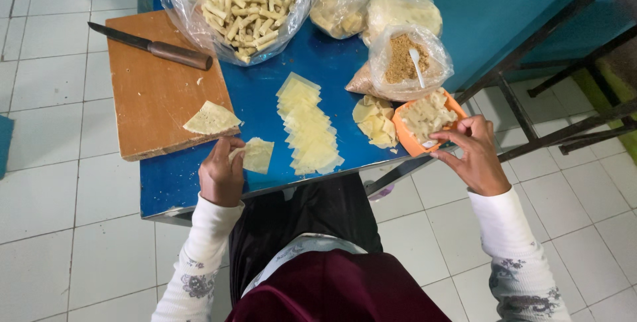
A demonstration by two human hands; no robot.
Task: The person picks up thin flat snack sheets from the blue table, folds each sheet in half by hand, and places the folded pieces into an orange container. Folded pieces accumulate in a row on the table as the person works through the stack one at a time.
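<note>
Your left hand pinches a pale wrapper lying on the blue bench; the fingertips hide behind its edge. Your right hand curls round the rim of an orange tub of filling at the bench corner, its near side covered. Between them lies a fanned stack of wrappers. Behind stand clear bags: one of rolled sticks, one of crumbs with a white spoon. A knife rests on the board. White tiles floor the room.
</note>
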